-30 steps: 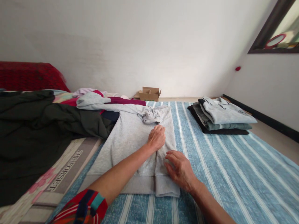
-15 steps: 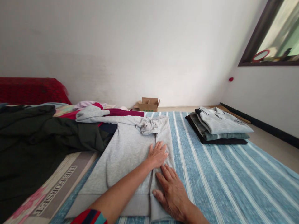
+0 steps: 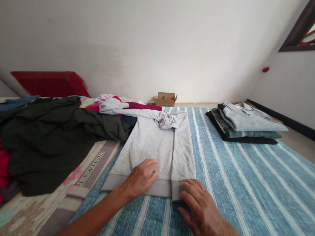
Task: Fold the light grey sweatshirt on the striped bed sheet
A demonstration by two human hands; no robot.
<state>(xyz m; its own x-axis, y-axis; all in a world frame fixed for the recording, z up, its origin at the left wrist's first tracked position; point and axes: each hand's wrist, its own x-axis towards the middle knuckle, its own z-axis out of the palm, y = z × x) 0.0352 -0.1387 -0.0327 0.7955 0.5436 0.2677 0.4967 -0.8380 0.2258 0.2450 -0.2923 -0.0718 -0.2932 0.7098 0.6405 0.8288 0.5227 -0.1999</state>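
A light grey sweatshirt [image 3: 152,144] lies spread on the blue striped sheet, its right side folded over in a long strip toward the middle. Its ribbed hem faces me, and the neck part is bunched up at the far end. One sleeve stretches away to the left. Over the hem's middle is my left hand [image 3: 141,178], open with loosely bent fingers; whether it touches the cloth I cannot tell. My right hand [image 3: 200,205] is at the hem's right corner, its fingertips at the edge and its thumb apart from them, open.
Folded clothes [image 3: 248,121] are stacked at the right on the striped sheet [image 3: 236,177]. A dark garment [image 3: 56,141] lies heaped at the left, with pink and maroon clothes behind. A cardboard box [image 3: 166,99] and a red-covered object [image 3: 51,84] are near the wall.
Both hands have drawn back from the sweatshirt's folded strip toward its hem, the left one also moving leftward. The view has shifted left and somewhat downward.
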